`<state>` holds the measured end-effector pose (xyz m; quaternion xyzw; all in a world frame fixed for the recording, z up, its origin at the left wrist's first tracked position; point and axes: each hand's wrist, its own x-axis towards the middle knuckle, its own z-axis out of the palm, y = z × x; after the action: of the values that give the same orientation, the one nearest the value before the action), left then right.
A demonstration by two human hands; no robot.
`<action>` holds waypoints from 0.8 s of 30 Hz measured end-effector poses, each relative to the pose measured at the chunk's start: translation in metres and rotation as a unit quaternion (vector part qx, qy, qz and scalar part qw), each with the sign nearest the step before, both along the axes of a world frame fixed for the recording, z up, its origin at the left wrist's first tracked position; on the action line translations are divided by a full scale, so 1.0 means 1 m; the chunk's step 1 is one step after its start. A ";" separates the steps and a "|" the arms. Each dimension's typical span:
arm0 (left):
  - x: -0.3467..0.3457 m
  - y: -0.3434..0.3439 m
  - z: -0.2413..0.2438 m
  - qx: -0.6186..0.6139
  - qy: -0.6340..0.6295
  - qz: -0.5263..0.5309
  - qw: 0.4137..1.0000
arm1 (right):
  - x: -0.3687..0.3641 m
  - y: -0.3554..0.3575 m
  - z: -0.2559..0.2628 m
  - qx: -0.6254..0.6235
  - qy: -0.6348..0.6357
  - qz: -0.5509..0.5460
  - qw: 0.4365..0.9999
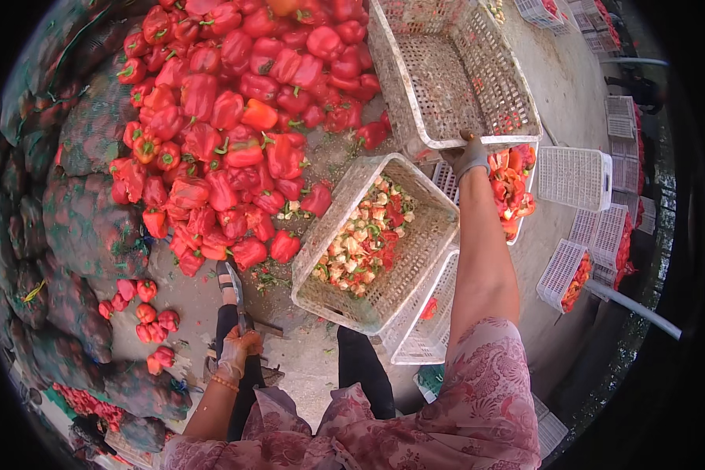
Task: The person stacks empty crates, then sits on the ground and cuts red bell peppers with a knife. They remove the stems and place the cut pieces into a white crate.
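Note:
My left hand (239,348), in a thin light glove, is closed around the handle of a knife (235,288) whose broad blade points away from me. My right hand (469,154), in a grey glove, grips the near rim of a large dirty white plastic crate (420,111), which is tilted and holds only small red scraps. Before me a second crate (382,326) holds cut pepper cores and stems (352,258). Beyond my knife lies a big heap of red bell peppers (211,158). Cut red peppers (510,182) fill a white crate partly hidden by my right arm.
Green mesh sacks of peppers (91,223) are piled along the left. A few loose peppers (147,314) lie on the concrete floor. A white crate with one red piece (414,341) stands by my right leg. An upturned crate (574,176) and stacked filled crates (611,229) are at the right.

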<state>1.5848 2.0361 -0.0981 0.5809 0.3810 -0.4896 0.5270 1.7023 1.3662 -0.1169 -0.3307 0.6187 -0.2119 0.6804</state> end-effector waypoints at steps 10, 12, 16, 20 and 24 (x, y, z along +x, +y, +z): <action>0.017 0.037 -0.018 0.024 0.016 0.028 0.999 | 0.007 -0.001 0.030 -0.025 -0.036 0.050 0.998; 0.018 0.033 -0.020 0.021 0.007 0.030 0.999 | -0.016 -0.005 0.026 -0.011 -0.078 0.036 0.996; 0.014 0.029 -0.025 0.003 0.012 0.023 1.000 | -0.035 0.027 0.032 -0.032 -0.126 0.034 0.991; 0.015 0.021 -0.027 -0.002 0.031 -0.026 0.999 | 0.002 0.025 0.012 0.000 -0.219 0.036 0.975; 0.024 -0.002 -0.020 0.001 0.007 0.003 1.000 | 0.038 -0.001 -0.059 0.086 -0.195 -0.029 0.977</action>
<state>1.6090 2.0344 -0.1181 0.5770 0.3867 -0.4915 0.5254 1.7405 1.3651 -0.1762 -0.2050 0.4991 -0.2380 0.8076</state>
